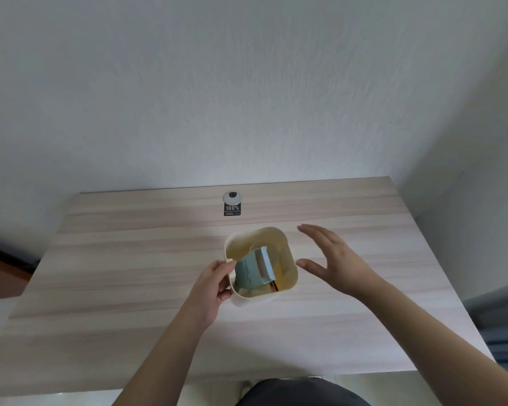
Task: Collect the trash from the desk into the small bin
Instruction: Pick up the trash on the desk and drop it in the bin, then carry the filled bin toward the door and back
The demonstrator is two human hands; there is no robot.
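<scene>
Standing on the wooden desk (129,259), the small cream bin (291,276) sits between the two hands, close to the middle of the desk top. The left hand (211,291) grips the left wall of the bin: the fingers are curled over the rim and reach a little inside, and the thumb presses on the outer side lower down. The right hand (335,259) is spread wide, with the fingers stretched and the thumb apart; it is just beside the right wall of the bin and holds nothing. I cannot tell if the thumb tip touches the rim or stays a little off it.

Inside the bin, next to the left fingers, a pale blue carton (254,271) leans tilted, with its open flap turned up. Under it, toward the right hand, a small piece of something orange and dark shows at the bottom, too small to name. The inner walls of the bin look yellowish.

Beyond both hands, near the far edge of the desk, there is a round grey cable cap (232,197) and, touching it on the near side, a black sticker (232,209) with "100%" printed on it.
</scene>
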